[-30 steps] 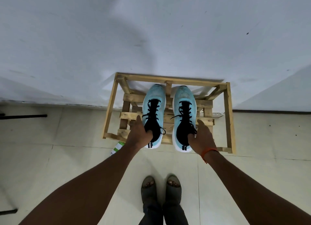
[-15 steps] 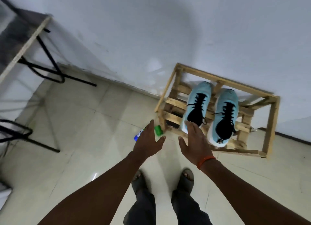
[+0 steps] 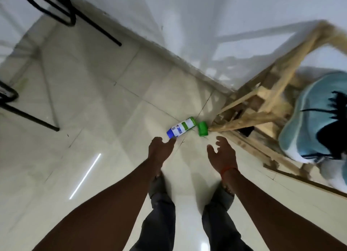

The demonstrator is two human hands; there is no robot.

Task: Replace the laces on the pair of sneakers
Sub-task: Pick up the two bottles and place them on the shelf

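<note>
A light blue sneaker [image 3: 308,119] with black laces rests on the wooden rack [image 3: 266,108] at the far right, blurred by motion. Only a white edge of the second sneaker [image 3: 336,173] shows at the frame's right border. My left hand [image 3: 161,149] hangs over the tiled floor with fingers loosely spread and nothing in it, just below a fallen bottle. My right hand [image 3: 221,153] is also open and holds nothing, well left of the sneakers and clear of the rack.
A small blue, white and green bottle [image 3: 181,129] lies on the floor with its green cap [image 3: 203,128] beside it, by the rack's corner. Black metal furniture legs [image 3: 28,117] stand at the left and more legs [image 3: 69,16] at the top left. My feet are below.
Both hands have left the sneakers and drawn back over the floor. The view has swung left, so the rack and sneakers have shifted to the right edge.
</note>
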